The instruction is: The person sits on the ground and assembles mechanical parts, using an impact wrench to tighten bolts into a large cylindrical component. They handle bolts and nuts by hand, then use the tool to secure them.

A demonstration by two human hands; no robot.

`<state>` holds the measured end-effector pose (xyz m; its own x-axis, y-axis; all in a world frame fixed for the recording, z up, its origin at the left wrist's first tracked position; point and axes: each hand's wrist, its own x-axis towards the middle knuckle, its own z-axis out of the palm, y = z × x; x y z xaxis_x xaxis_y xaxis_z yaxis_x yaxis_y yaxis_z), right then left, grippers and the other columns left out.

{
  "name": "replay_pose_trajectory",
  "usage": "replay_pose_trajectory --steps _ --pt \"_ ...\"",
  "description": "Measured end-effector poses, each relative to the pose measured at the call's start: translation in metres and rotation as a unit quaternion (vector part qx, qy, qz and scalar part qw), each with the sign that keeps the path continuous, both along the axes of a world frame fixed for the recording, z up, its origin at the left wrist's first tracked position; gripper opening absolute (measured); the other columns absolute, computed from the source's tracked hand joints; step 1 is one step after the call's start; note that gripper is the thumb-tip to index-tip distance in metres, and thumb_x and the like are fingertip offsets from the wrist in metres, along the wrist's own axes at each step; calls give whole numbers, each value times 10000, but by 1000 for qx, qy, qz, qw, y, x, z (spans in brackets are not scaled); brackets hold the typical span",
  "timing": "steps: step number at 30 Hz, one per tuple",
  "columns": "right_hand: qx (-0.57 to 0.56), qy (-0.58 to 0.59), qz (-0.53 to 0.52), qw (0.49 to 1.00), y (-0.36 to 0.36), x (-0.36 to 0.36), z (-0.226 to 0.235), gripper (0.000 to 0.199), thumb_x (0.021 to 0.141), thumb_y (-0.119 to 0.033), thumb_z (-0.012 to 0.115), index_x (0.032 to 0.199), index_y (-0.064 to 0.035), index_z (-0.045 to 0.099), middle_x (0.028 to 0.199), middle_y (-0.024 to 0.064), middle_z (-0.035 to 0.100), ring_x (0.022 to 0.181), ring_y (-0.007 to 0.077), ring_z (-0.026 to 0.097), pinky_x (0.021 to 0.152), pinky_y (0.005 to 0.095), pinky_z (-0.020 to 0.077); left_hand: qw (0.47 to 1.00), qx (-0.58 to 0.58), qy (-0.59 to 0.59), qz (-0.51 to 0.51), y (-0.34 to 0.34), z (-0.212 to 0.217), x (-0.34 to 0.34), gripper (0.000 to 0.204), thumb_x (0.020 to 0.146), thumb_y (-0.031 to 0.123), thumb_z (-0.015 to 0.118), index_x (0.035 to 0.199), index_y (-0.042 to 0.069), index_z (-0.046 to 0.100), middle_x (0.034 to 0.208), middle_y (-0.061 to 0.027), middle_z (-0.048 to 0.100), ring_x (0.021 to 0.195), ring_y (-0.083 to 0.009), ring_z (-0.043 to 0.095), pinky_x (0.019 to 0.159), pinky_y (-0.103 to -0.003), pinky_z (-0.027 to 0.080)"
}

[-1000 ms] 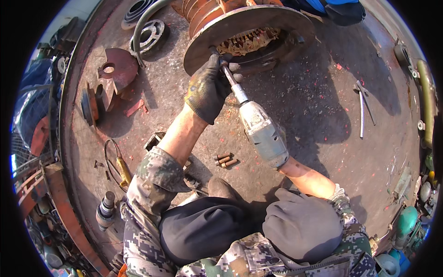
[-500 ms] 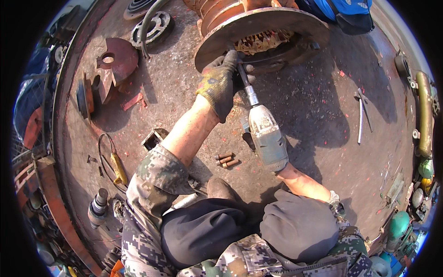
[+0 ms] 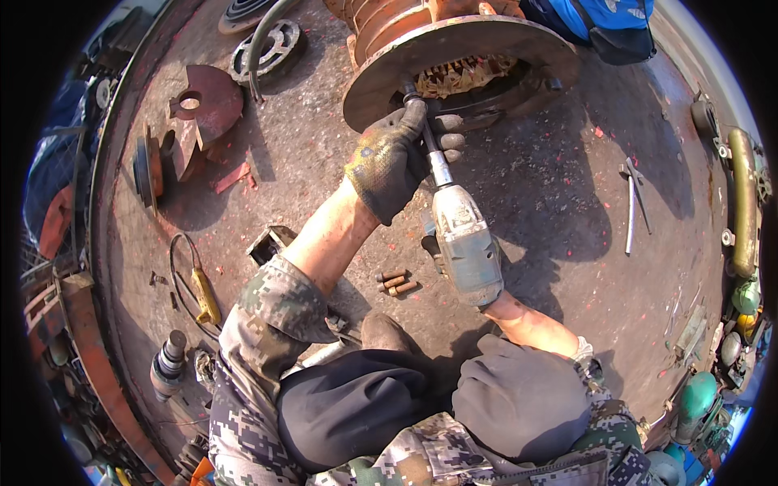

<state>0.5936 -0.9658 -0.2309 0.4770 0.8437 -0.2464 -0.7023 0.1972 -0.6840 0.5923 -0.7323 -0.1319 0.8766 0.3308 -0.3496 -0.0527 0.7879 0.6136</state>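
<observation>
My gloved left hand (image 3: 391, 158) is wrapped around the dark shaft in the nose of a grey impact wrench (image 3: 468, 243). Some of its fingertips show past the shaft on the right. The back of the wrench rests in my right hand (image 3: 491, 293), whose fingers are mostly hidden under the tool body. Ahead, the shaft's socket end (image 3: 412, 95) meets the near face of a round metal flange (image 3: 373, 85). That flange belongs to an orange ribbed motor housing (image 3: 405, 32). Frayed copper-coloured windings (image 3: 466, 74) show through its opening.
Rusty bolts (image 3: 397, 283) lie on the floor before my knees. Left are a yellow hand-held control (image 3: 206, 296) on a cable, dark red plates (image 3: 212, 101) and a slotted ring (image 3: 267, 53). Pliers-like metal bars (image 3: 634, 198) lie right; a blue bag (image 3: 612, 24) stands far right.
My left hand has slid slightly down the shaft and its fingers now show more to the right. The socket end has come into sight at the flange. The wrench has shifted slightly left.
</observation>
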Motion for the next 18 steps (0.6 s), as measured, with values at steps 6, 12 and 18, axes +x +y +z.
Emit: replay_pose_trajectory --steps 6,12,18 --pt "16 1 -5 1000 1 -2 -1 550 1081 -293 531 1557 -38 428 1470 119 572 1260 249 628 1085 404 529 999 -44 -15 7 -6 3 1 366 1108 321 532 1276 -4 553 1124 -142 706 893 -216 708 807 -364 631" --pt "51 8 15 999 -3 -2 -23 657 1081 -416 512 1617 -76 345 1567 173 493 1335 333 599 1138 490 505 998 -61 -8 18 -9 8 4 346 1095 303 564 1259 -1 551 1079 -135 696 854 -202 689 767 -357 630" --pt "-8 26 23 999 1 -1 3 711 1060 -478 538 1614 -71 355 1549 181 511 1312 325 619 1114 477 525 996 -81 -22 26 -9 1 3 313 1085 279 588 1230 6 542 1073 -135 690 851 -203 684 760 -358 631"
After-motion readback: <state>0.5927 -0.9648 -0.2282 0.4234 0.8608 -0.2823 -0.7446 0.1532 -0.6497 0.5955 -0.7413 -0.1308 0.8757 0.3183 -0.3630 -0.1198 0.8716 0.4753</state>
